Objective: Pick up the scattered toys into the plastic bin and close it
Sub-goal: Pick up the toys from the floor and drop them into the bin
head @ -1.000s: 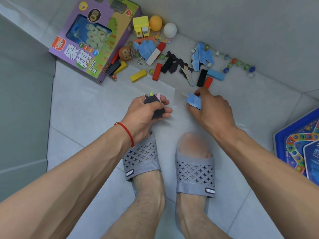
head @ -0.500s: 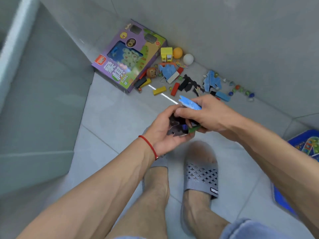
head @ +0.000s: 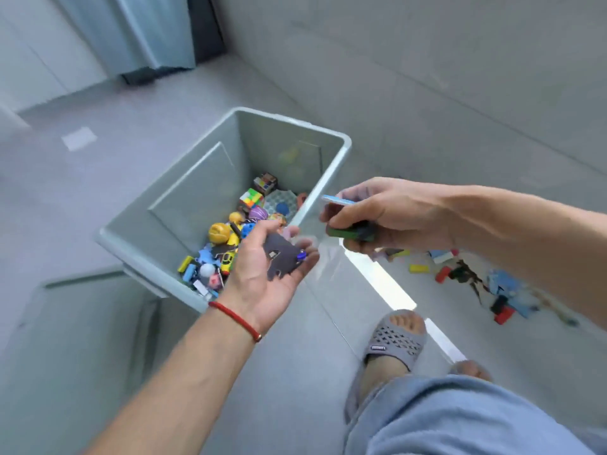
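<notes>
The grey plastic bin (head: 341,149) stands open on the floor, with several colourful toys in its bottom. My left hand (head: 269,274) is palm up over the bin's near right corner. It cups flat dark puzzle-like pieces (head: 282,259) and a small blue marble (head: 301,256). My right hand (head: 391,215) hovers beside the bin's right rim. It grips a flat blue piece (head: 336,200) and a green block (head: 345,233). More scattered toys (head: 466,277) lie on the floor along the wall to the right.
A grey lid-like panel (head: 82,310) lies on the floor left of the bin. My slippered foot (head: 394,339) stands below the hands. The wall runs behind the bin. A dark doorway (head: 203,27) shows at the top.
The view has swung left from the toy pile to the bin. Both hands, still holding their pieces, have moved apart and now sit over the bin's right side.
</notes>
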Motion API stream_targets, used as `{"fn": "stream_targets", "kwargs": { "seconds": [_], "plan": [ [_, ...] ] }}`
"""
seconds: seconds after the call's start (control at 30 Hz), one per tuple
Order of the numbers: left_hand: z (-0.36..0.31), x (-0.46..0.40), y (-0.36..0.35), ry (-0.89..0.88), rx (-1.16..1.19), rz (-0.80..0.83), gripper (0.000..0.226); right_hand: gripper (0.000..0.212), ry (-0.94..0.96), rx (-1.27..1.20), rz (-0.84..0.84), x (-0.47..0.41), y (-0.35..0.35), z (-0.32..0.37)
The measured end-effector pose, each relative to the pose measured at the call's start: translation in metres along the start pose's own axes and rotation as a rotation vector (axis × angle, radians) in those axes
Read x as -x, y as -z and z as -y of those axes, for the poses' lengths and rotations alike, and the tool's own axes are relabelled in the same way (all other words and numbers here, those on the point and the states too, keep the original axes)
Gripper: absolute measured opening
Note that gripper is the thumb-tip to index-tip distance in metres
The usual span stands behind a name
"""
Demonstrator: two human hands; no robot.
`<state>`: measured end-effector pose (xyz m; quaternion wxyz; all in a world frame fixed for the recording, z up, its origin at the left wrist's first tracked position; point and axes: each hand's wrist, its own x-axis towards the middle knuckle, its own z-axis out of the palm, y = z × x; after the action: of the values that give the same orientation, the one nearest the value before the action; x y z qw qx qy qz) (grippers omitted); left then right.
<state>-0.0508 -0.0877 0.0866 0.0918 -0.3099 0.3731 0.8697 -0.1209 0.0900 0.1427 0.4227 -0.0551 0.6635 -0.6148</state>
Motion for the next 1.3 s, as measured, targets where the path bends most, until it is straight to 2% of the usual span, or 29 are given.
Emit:
{"fn": "stream_targets", "kwargs": {
  "seconds": [0.07, 0.13, 0.2, 0.27, 0.33, 0.37, 0.47, 0.57, 0.6, 0.7, 0.77, 0.87, 0.97, 1.07, 1.17, 1.3],
  "plan": [
    [-0.043, 0.006, 0.022, -0.166, -0.026, -0.160, 0.028, 0.010, 0.016, -0.013, -0.003, -0.024, -0.043, 0.027],
    [-0.075, 0.009, 0.037, -0.278, -0.030, -0.227, 0.036, 0.038, 0.017, -0.155, -0.060, -0.045, -0.076, 0.047],
    [-0.095, 0.012, 0.047, -0.341, 0.005, -0.194, 0.056, 0.059, 0.013, -0.166, -0.112, -0.057, -0.091, 0.058],
    [-0.099, 0.013, 0.049, -0.394, 0.009, -0.207, 0.054, 0.047, -0.021, -0.031, -0.195, -0.055, -0.087, 0.060],
    [-0.089, 0.012, 0.049, -0.380, -0.148, -0.282, 0.047, 0.026, -0.054, 0.089, -0.238, -0.043, -0.069, 0.053],
    [-0.079, 0.013, 0.046, -0.363, -0.249, -0.299, 0.047, 0.022, -0.065, 0.138, -0.240, -0.034, -0.056, 0.046],
    [-0.044, 0.001, 0.038, -0.405, -0.511, -0.290, 0.028, 0.028, -0.091, 0.247, -0.281, -0.001, -0.014, 0.023],
    [-0.003, -0.013, 0.008, -0.402, -0.747, -0.181, 0.053, 0.026, -0.128, 0.312, -0.414, 0.036, 0.039, -0.004],
    [0.011, -0.014, -0.005, -0.388, -0.797, -0.111, 0.052, 0.025, -0.141, 0.322, -0.463, 0.047, 0.058, -0.013],
    [0.050, -0.020, -0.042, -0.313, -0.920, 0.009, 0.031, 0.023, -0.203, 0.428, -0.568, 0.073, 0.109, -0.044],
    [0.076, -0.034, -0.056, -0.248, -0.993, 0.070, 0.029, 0.025, -0.282, 0.598, -0.623, 0.086, 0.138, -0.071],
    [0.118, -0.071, -0.069, -0.150, -1.123, 0.104, 0.033, 0.023, -0.377, 0.792, -0.639, 0.091, 0.171, -0.123],
    [0.154, -0.114, -0.068, -0.080, -1.261, 0.092, 0.035, 0.015, -0.429, 0.901, -0.564, 0.073, 0.190, -0.184],
    [0.184, -0.163, -0.061, -0.063, -1.383, 0.064, 0.035, 0.023, -0.422, 0.903, -0.506, 0.038, 0.207, -0.243],
    [0.210, -0.209, -0.061, -0.128, -1.421, 0.026, 0.034, 0.033, -0.370, 0.915, -0.542, -0.001, 0.225, -0.285],
    [0.239, -0.248, -0.071, -0.284, -1.311, -0.025, 0.030, 0.017, -0.157, 1.053, -0.652, -0.050, 0.264, -0.293]
  ]
}}
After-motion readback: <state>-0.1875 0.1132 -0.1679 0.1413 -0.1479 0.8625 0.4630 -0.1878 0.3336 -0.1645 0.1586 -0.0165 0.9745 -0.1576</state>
